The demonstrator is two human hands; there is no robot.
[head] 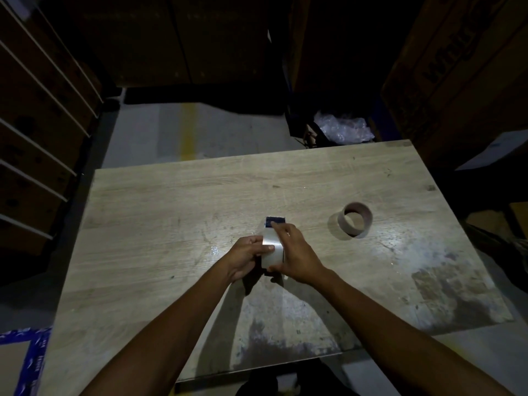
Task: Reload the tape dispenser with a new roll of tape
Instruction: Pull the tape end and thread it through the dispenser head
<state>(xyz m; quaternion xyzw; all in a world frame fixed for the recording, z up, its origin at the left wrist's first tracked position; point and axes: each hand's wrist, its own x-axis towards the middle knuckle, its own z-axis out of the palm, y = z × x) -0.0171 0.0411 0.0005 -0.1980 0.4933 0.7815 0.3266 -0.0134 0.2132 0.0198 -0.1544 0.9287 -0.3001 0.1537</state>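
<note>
Clear roll of tape sat clamped between both hands at the middle of the wooden desk.

The left hand held its grip closed on the roll's left side, thumb across the tape. The right hand was wrapped against the right side of the tape dispenser, forefinger stretched onto its dark blue front. The dispenser's long axis ran straight away from the person, its front at the far end, so feeding the tape on would likely mean drawing it forward, and the right hand was nearer for that. A bare cardboard core stood well apart to the right. The desk was scuffed and stained. Dim cartons and a grey floor lay beyond.
</note>
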